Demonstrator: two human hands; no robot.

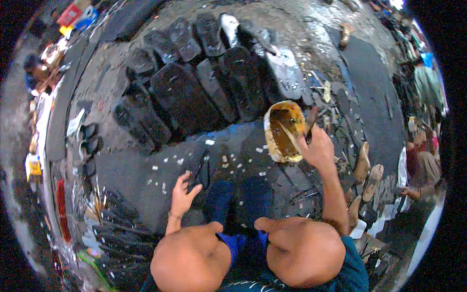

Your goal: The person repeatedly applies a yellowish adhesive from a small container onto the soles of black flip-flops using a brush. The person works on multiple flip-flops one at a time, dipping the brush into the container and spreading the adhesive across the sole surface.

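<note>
My right hand [318,147] grips a brush [310,125] whose tip reaches over the rim of a dented round tin [284,130] holding yellow-brown glue. My left hand [183,193] is spread open on the dark floor, fingers apart, touching a black sandal strap piece [203,170]. My bare knees [243,253] fill the lower middle, with a dark blue cloth [238,202] lying between the hands.
Several black shoe soles [194,92] lie in rows beyond the tin. White scraps litter the wet dark floor [146,170]. Tan wooden shoe forms [367,170] lie at the right. Other people [41,70] sit at the far left and far right.
</note>
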